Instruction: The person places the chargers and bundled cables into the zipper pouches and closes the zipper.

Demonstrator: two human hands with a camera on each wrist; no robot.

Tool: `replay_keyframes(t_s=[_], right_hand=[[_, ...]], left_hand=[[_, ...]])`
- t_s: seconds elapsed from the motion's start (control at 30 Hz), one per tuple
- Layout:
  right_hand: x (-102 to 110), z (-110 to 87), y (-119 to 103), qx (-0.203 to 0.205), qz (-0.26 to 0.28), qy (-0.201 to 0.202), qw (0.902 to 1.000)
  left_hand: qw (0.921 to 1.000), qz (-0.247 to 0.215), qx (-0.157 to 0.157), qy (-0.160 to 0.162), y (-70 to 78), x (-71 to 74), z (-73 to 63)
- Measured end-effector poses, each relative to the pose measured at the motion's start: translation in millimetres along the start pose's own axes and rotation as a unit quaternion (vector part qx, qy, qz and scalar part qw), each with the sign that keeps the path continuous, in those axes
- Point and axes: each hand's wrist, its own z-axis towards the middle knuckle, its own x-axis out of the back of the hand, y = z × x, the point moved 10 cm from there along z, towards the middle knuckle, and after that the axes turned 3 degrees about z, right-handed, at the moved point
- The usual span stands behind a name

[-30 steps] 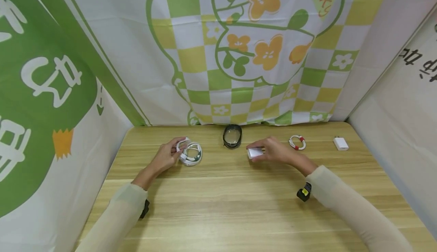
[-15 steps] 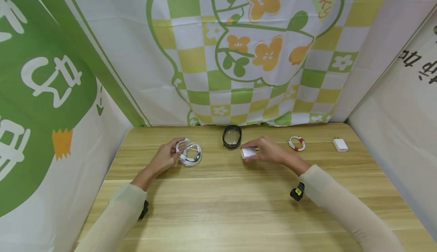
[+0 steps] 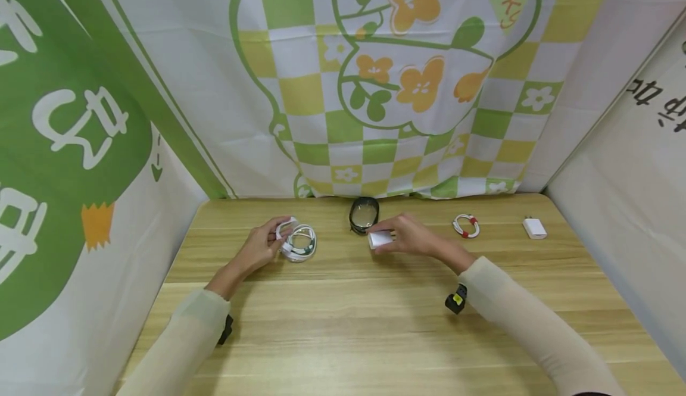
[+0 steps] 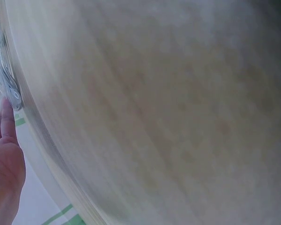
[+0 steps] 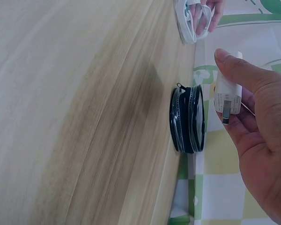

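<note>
Across from me, the right hand (image 3: 404,234) is gripping a charger (image 3: 380,239) above the bench (image 3: 332,324), near the black pouch (image 3: 364,215); the left hand (image 3: 261,243) is pinching the white pouch (image 3: 296,258). I'm guessing they're packing, the next move calling for aligning both.

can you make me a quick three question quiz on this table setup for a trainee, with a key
1. What is the right hand holding?
2. True or false: in the head view, the coiled cable with red ties lies between the round black-rimmed case and the white plug farthest to the right.
3. Fill in: in the right wrist view, a small ____ sticks out at the top of the round black-rimmed case.

Key
1. A white charger block, with printing on it.
2. True.
3. Zip pull.
</note>
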Motion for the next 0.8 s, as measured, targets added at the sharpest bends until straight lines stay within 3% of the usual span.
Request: replay_keyframes(t_s=[0.8], right_hand=[[-19, 24.7, -13, 0.008, -0.005, -0.019, 0.9998]], left_hand=[[1.0000, -0.008, 0.002, -0.006, -1.5, -1.6, 1.0]])
